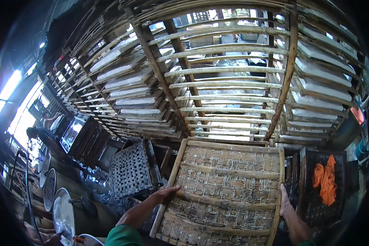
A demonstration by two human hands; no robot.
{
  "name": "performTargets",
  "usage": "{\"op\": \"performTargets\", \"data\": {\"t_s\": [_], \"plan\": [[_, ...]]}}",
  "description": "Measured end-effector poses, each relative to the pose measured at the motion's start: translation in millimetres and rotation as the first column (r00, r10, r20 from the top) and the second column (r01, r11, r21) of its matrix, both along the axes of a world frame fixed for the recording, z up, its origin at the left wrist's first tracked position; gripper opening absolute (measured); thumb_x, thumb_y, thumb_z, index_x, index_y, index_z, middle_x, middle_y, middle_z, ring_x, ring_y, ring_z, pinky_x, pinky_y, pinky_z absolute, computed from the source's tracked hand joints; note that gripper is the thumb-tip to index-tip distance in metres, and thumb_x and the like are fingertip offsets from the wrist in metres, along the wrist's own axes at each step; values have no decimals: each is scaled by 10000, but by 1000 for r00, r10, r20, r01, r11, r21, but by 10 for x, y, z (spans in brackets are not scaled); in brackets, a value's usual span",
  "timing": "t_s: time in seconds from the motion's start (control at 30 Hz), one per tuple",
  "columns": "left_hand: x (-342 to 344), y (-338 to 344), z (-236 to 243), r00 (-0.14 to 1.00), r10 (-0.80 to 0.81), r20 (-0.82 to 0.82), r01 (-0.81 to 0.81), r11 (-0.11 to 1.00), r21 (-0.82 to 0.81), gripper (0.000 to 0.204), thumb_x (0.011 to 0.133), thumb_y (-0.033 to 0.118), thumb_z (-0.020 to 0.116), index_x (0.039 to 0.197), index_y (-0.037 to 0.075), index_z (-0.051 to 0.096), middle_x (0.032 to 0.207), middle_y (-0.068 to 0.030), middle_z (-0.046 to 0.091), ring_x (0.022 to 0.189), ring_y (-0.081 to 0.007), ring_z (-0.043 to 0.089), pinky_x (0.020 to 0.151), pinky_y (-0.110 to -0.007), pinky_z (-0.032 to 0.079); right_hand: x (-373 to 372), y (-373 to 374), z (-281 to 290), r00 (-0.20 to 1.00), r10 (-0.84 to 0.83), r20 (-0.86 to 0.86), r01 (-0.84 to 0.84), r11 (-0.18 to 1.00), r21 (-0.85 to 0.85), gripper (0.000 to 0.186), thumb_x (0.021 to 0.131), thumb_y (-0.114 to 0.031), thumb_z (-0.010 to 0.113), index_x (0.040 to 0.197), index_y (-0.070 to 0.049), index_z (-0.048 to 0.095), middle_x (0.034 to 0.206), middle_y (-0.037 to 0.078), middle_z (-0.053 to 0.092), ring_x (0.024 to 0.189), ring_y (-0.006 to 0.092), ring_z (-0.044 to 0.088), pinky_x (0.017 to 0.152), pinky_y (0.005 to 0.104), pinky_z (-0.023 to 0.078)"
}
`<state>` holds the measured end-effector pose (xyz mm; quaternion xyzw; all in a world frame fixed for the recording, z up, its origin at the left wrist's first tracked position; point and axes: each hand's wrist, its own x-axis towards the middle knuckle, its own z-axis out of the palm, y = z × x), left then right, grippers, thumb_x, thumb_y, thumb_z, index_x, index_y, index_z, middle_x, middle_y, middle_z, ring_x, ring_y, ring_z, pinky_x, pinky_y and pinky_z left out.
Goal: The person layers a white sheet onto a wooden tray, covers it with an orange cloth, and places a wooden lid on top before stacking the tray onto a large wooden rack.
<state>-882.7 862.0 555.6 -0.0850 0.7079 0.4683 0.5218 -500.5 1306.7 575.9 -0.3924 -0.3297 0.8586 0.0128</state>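
Note:
A large woven bamboo tray (229,186) with a wooden frame and cross slats fills the lower middle, tilted in front of me. My left hand (168,194) is closed round its left side rail, the thumb lying over the front. My right hand (285,201) grips the opposite rail, its fingers mostly hidden behind the edge. Just left of the tray lies a dark woven panel (130,169) with an open checker weave. To the right, a crumpled orange cloth (325,179) rests on a dark framed woven tray (311,207).
A tall pole rack (229,50) stands ahead, with trays of white sheet-like material (322,84) on both sides. Several large metal pots (63,205) line the lower left. Another person's hand (43,238) shows at the lower left edge; more people are farther back.

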Motion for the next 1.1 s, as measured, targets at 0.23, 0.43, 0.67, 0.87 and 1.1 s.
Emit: {"op": "performTargets", "data": {"t_s": [0.23,0.43,0.67,0.87,1.1], "plan": [[493,-456,674,998,58,-36,-55,994,93,566,835,485,775,1155,25,693,1015,-51,711,827,-167,674,738,-307,537,613,-489,213,981,-187,59,181,978,102,850,883,-745,475,1474,-133,449,1441,91,517,1327,285,476,1077,480,400],[492,-532,2283,788,5,-616,62,994,88,435,792,482,820,865,73,689,654,-5,568,500,-122,517,437,-313,417,764,-631,1477,837,-338,-431,489,816,310,678,959,-636,468,1428,-147,496,1333,38,566,1232,204,529,1026,388,432],[606,-973,4582,204,538,-818,456,687,565,305,853,281,757,999,28,669,851,-18,657,786,-106,611,672,-286,485,884,-1319,3972,256,-293,-921,912,389,130,653,1035,-567,337,1506,-118,382,1472,31,463,1333,199,459,1083,371,401],[1329,-1017,6639,-299,954,35,729,204,653,791,992,695,277,1369,30,480,1174,-98,599,1122,-219,560,1031,-395,421,881,-1909,5435,-129,-147,-981,988,67,-140,643,1053,-519,283,1565,-135,228,1566,47,323,1415,249,348,1172,428,296],[592,-575,7189,-577,739,349,447,-72,892,538,1060,440,350,1351,5,476,965,-111,653,918,-236,651,827,-442,532,618,-1072,6455,-557,412,-721,765,-83,-638,669,1018,-506,433,1470,-21,348,1457,166,437,1301,325,468,1085,458,404]]}}
